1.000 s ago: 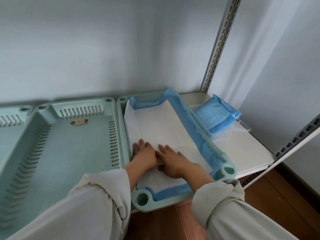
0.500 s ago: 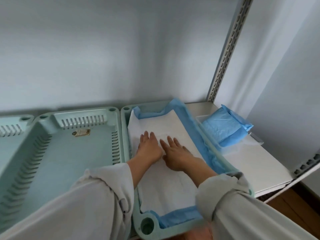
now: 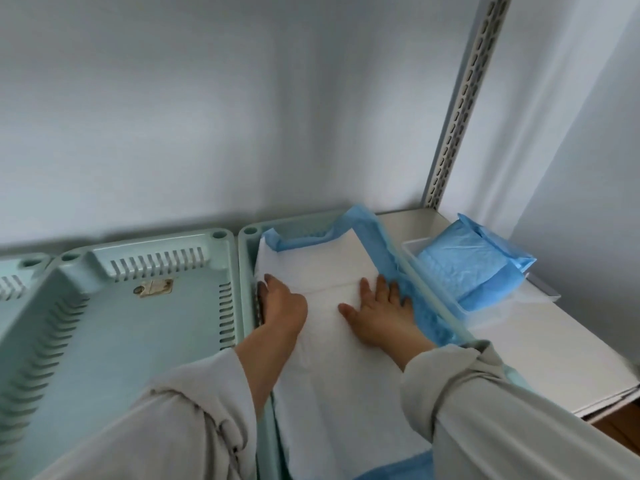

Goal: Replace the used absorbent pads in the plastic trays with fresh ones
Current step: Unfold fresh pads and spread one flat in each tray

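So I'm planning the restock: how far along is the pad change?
Done: a fresh pad lies in the right tray. In hand: left hand and right hand press it flat. Left: the middle tray is bare; folded pads wait on the shelf.

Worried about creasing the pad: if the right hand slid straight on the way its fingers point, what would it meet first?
Probably the pad's raised blue edge at the tray's far wall, past the right hand; exact depth is unclear.

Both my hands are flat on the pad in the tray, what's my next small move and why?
Probably tuck the far end down. The pad lies flat under the left hand and right hand, but its blue edge still rides up over the tray rim at the back and right.
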Demonstrator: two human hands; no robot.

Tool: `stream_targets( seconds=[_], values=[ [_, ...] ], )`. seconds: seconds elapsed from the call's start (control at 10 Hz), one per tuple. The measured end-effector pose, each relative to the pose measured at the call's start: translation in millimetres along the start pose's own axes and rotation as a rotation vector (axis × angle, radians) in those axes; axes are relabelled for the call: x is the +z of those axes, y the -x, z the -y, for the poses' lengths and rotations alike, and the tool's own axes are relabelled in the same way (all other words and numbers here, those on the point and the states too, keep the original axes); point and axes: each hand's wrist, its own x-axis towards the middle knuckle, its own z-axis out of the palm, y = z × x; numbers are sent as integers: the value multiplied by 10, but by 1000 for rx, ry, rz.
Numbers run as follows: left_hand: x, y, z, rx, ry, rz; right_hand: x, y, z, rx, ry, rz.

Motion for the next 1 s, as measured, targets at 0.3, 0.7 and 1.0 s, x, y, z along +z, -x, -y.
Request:
stream_targets(
  seconds=[0.3,0.7,1.0],
  values=[
    [-92,-520,-81,110,16,56,-111,-407,577,-452,148,35],
    [3,-679,-82,65,-25,-53,-134,-731,286,-166,69,-128],
    [93,-856,59,92,-173,119,-112,-1114,98,-170,15,-50]
  ],
)
